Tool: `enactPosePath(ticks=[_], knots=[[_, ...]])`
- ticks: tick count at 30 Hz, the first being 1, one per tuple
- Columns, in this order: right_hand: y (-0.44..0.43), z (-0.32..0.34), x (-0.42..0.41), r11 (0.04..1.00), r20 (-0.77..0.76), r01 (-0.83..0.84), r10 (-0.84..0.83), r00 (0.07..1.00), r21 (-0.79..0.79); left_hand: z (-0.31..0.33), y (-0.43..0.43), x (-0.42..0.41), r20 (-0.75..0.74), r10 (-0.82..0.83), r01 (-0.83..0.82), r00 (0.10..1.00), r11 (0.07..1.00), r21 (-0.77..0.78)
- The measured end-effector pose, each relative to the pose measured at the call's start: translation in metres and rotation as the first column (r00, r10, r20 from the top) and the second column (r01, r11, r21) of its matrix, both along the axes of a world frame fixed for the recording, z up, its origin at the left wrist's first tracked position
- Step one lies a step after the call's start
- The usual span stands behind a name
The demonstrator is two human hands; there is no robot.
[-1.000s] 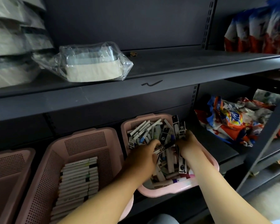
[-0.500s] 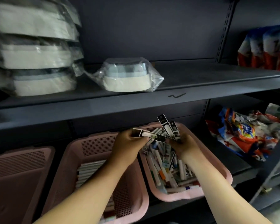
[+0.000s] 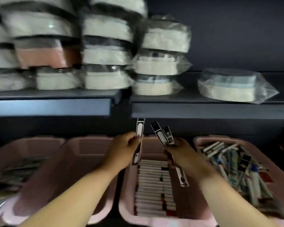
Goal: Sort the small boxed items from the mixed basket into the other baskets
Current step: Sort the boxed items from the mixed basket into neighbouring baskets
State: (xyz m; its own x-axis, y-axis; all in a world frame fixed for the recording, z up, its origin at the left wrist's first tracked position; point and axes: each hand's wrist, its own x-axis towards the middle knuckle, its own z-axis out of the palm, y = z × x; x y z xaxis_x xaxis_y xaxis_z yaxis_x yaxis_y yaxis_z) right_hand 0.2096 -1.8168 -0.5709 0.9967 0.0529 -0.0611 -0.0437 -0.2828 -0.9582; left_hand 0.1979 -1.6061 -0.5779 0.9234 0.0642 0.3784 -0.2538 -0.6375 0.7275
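The left hand [image 3: 123,151] is closed on a slim black-and-white box [image 3: 139,131], pinching it about halfway along so that it stands nearly upright, its top end reaching up towards the front edge of the dark shelf [image 3: 203,110]; the right hand [image 3: 182,154], just to the right of it and apart from it, grips a fan of slim boxes [image 3: 160,135] of the same black-and-white kind, two ends splayed upward and to the left above the fingers, a lower end sticking out towards the near side below the palm; how many boxes make up the fan is not certain; both hands are held over the middle basket [image 3: 154,221], a pink perforated one in which white boxes [image 3: 152,185] lie in a neat stacked row from far to near; the mixed basket [image 3: 203,140] stands just beside it on the right, heaped with long boxes lying at all angles; left of the middle basket stands another pink basket [image 3: 92,145], and at the far left a fourth basket [image 3: 44,141], its contents too blurred to name; on the shelf above sit stacks of plastic-wrapped round containers [image 3: 105,54], with a single wrapped container [image 3: 228,86] alone to the right.
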Motion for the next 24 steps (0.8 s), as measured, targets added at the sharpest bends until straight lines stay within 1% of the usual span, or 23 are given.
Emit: enactPosePath(ticks=[3,5,7,8,10,13,15,19,21,22,24], knots=[[0.051,0.007,0.000,0.991,-0.039,-0.124,0.126,0.991,0.044,0.012,0.065,-0.016,0.042,0.079,-0.084,0.996,0.990,0.113],[0.086,0.008,0.002,0.976,-0.065,-0.202,0.208,0.976,0.085,0.018,0.109,-0.027,0.017,0.132,-0.132,0.991,0.962,0.238],[0.120,0.005,0.003,0.962,-0.054,-0.247,0.255,0.966,0.113,0.019,0.152,-0.039,-0.006,0.181,-0.168,0.984,0.924,0.345],[0.136,0.003,0.003,0.963,-0.038,-0.257,0.261,0.965,0.080,0.019,0.174,-0.045,-0.011,0.202,-0.183,0.979,0.907,0.380],[0.166,0.004,0.001,0.957,-0.035,-0.278,0.282,0.959,0.077,0.020,0.213,-0.056,-0.006,0.247,-0.214,0.969,0.851,0.480],[0.208,0.000,0.000,0.926,-0.107,-0.342,0.361,0.926,0.160,0.027,0.265,-0.076,0.008,0.302,-0.236,0.953,0.726,0.646],[0.230,-0.003,-0.003,0.914,-0.115,-0.383,0.398,0.910,0.137,0.027,0.297,-0.086,-0.044,0.385,-0.245,0.922,0.666,0.704],[0.257,-0.011,-0.003,0.890,-0.084,-0.455,0.452,0.888,-0.018,0.013,0.356,-0.101,-0.130,0.519,-0.203,0.845,0.536,0.820],[0.264,-0.013,-0.002,0.884,-0.099,-0.459,0.451,0.887,-0.083,0.002,0.377,-0.106,-0.167,0.553,-0.139,0.816,0.469,0.872],[0.267,-0.012,-0.002,0.885,-0.109,-0.454,0.443,0.890,-0.105,-0.002,0.381,-0.108,-0.199,0.559,-0.095,0.805,0.452,0.887],[0.272,-0.011,-0.001,0.879,-0.122,-0.457,0.443,0.888,-0.136,-0.010,0.384,-0.112,-0.303,0.537,0.010,0.787,0.480,0.877]])
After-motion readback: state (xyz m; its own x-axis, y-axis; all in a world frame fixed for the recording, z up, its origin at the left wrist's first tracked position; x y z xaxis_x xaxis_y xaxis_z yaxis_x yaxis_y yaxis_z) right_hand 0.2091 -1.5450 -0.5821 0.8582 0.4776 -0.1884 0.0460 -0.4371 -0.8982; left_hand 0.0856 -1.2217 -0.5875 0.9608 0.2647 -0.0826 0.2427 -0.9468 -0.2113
